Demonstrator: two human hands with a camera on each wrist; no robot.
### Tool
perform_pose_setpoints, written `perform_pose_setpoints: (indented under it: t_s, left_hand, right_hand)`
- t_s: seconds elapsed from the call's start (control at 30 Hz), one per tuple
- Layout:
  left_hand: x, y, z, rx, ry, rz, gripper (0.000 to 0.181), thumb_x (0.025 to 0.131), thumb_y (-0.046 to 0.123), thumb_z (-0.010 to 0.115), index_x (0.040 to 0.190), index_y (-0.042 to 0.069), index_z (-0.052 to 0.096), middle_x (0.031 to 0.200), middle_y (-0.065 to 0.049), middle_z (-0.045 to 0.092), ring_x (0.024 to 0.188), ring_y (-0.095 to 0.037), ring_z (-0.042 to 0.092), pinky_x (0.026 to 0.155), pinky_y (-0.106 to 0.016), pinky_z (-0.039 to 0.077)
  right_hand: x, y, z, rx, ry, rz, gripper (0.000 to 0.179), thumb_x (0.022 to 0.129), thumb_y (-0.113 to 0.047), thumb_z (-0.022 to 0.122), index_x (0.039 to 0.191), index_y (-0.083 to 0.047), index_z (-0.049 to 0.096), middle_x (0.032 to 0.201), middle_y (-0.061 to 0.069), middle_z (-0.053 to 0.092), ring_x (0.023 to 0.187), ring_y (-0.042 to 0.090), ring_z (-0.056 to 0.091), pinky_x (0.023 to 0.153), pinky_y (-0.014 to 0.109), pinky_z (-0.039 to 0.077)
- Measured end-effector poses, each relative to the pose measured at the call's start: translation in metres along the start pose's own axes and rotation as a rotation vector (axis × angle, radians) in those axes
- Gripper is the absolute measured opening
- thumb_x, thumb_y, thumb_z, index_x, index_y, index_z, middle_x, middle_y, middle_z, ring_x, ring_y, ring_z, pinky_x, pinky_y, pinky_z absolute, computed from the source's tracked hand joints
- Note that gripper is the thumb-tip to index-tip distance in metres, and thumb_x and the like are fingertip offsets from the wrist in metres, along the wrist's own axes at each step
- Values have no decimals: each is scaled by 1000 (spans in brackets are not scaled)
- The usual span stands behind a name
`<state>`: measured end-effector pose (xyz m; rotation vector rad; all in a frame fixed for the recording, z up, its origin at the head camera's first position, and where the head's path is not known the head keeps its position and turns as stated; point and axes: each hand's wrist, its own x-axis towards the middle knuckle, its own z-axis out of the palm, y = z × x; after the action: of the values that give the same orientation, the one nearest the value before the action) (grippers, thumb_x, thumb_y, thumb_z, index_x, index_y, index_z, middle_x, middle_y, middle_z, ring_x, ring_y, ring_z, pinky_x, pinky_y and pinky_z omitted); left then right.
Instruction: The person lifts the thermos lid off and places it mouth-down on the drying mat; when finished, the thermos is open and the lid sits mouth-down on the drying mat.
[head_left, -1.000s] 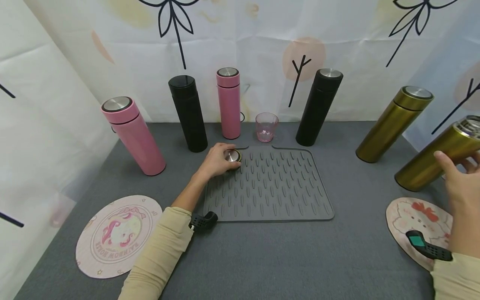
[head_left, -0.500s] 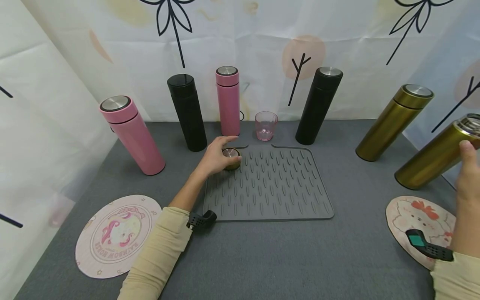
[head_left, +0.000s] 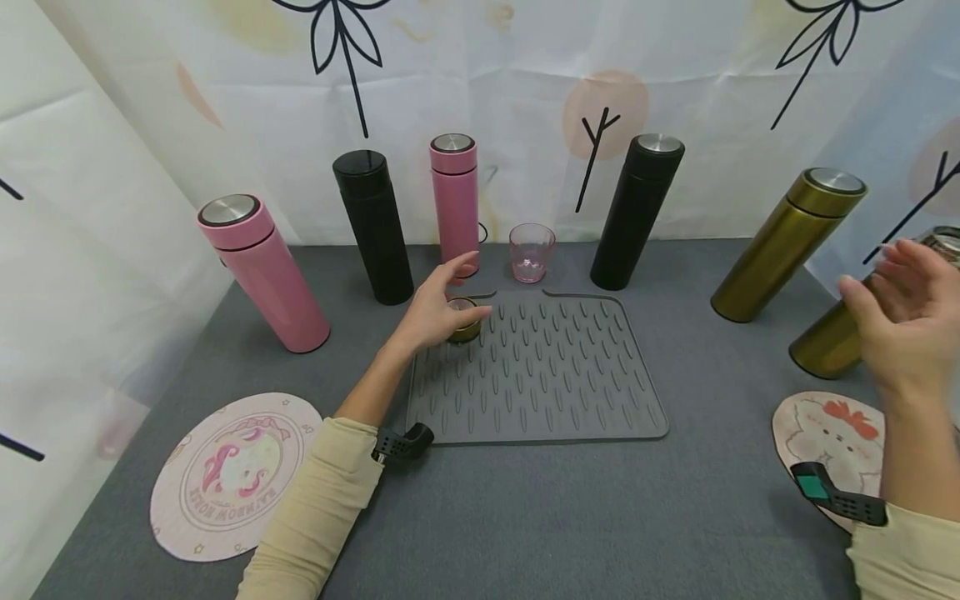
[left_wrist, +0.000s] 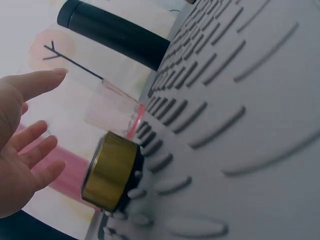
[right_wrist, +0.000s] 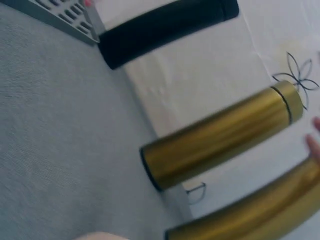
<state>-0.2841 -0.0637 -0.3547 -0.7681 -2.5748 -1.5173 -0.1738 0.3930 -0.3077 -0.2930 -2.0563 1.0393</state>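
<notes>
A gold bottle lid (head_left: 466,332) with a steel top lies on the grey ridged mat (head_left: 540,375) near its back left corner. My left hand (head_left: 437,310) is beside it with thumb and fingers spread; the left wrist view shows a gap between this hand (left_wrist: 22,145) and the lid (left_wrist: 111,172). At the far right a gold thermos without its lid (head_left: 825,343) stands with its steel mouth bare. My right hand (head_left: 911,329) is in front of that thermos, fingers loosely bent and holding nothing, and covers much of its body. In the right wrist view the lidless thermos (right_wrist: 255,215) is partly cut off.
Along the back stand two pink thermoses (head_left: 262,271) (head_left: 454,204), two black ones (head_left: 375,229) (head_left: 637,212), a pink glass cup (head_left: 532,252) and a lidded gold thermos (head_left: 783,250). Round placemats lie front left (head_left: 234,479) and right (head_left: 832,442).
My left hand has let go of the lid on the mat and spread its fingers. My right hand has come off the lidless gold thermos and moved left and up in front of it.
</notes>
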Motion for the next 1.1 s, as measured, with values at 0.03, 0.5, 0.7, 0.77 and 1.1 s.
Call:
perform_pose_setpoints:
  t_s: [0.03, 0.5, 0.7, 0.77, 1.1]
  left_hand:
    - [0, 3, 0, -7, 3, 12, 76, 83, 14, 76, 147, 14, 35, 137, -13, 44, 121, -26, 43, 94, -46, 44]
    - [-6, 33, 4, 44, 1, 90, 73, 82, 15, 77, 145, 13, 39, 135, -9, 46, 114, -22, 47, 92, -44, 43]
    - [-9, 38, 4, 59, -3, 104, 73, 82, 15, 77, 145, 13, 40, 134, -9, 46, 113, -21, 47, 92, -41, 42]
    - [-10, 39, 4, 55, -5, 109, 73, 82, 15, 77, 145, 12, 40, 134, -9, 46, 113, -22, 47, 92, -42, 42]
    - [-12, 43, 2, 44, 30, 92, 70, 82, 16, 77, 143, 10, 42, 134, -11, 47, 112, -26, 48, 89, -48, 45]
  right_hand:
    - [0, 0, 4, 4, -53, 7, 57, 90, -14, 66, 142, -22, 41, 136, -8, 45, 125, 8, 42, 106, 24, 29]
    - [19, 14, 35, -100, -309, 273, 79, 90, -44, 60, 152, -32, 13, 156, 1, 18, 140, 17, 22, 109, 39, 27]
    - [31, 17, 40, -135, -326, 324, 86, 88, -48, 60, 153, -31, 5, 158, 6, 11, 142, 25, 18, 109, 45, 25]
    - [35, 19, 41, -125, -335, 331, 87, 89, -47, 60, 153, -30, 3, 158, 7, 9, 142, 26, 17, 110, 47, 24]
    - [68, 64, 54, -28, -314, 269, 92, 83, -41, 70, 149, -43, 6, 155, 5, 19, 134, 24, 32, 107, 42, 31]
